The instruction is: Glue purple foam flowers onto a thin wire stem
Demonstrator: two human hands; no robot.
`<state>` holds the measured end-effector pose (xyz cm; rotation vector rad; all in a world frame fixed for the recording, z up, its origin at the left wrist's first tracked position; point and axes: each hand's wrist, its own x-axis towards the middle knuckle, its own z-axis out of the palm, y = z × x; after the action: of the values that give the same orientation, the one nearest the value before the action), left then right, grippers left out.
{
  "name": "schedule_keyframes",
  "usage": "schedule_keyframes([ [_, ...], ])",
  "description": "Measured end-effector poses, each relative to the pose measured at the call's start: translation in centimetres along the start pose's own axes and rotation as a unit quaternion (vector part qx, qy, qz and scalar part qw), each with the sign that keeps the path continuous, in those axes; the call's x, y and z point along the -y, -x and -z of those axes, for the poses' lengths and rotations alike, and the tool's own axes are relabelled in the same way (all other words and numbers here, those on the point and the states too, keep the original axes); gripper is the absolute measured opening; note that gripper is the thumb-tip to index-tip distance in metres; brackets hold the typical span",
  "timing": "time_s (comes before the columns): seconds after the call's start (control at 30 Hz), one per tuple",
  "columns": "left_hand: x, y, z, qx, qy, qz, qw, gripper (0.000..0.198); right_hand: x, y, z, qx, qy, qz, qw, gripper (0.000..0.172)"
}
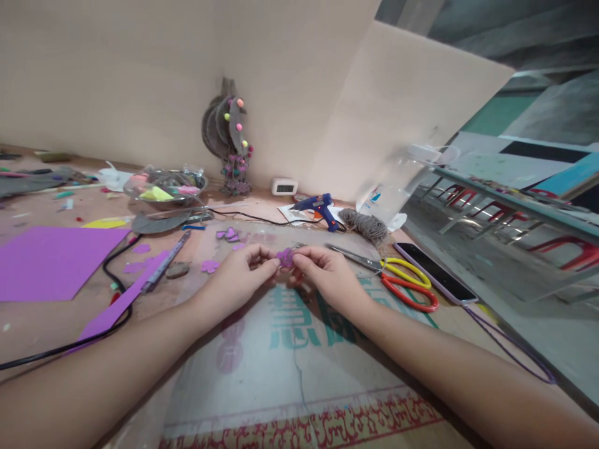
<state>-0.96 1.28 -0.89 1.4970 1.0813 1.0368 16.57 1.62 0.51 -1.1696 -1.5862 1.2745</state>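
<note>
Both my hands meet over the middle of the plastic-covered work surface (262,374). Between their fingertips is a small purple flower (285,257), pinched by my left hand (250,271) on one side and my right hand (325,274) on the other. Its underside is hidden by the fingers. Left of my hands lie a flat purple flower cutout (210,266) and a purple piece with dark edges (228,235). Scissors (407,280) with one yellow and one red handle rest to the right of my right hand, blades towards it.
Purple sheet (56,265), pen (166,262) and black cable (110,268) lie left. Behind stand a bowl of craft pieces (163,196), a decorated grey hanging (227,137), a small clock (284,186), a blue glue gun (322,209) and grey yarn (365,226). A phone (435,272) lies right.
</note>
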Motion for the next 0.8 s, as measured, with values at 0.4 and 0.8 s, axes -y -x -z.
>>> schedule_keyframes([
  [0.4,0.0,0.5,0.0,0.107,-0.047,-0.131,0.984,0.028,2.0,1.5,0.7,0.226,0.084,-0.083,0.967,0.023],
  [0.8,-1.4,0.7,0.5,0.006,0.051,-0.007,0.999,0.015,2.2,0.8,1.7,0.140,0.160,0.011,0.977,0.018],
])
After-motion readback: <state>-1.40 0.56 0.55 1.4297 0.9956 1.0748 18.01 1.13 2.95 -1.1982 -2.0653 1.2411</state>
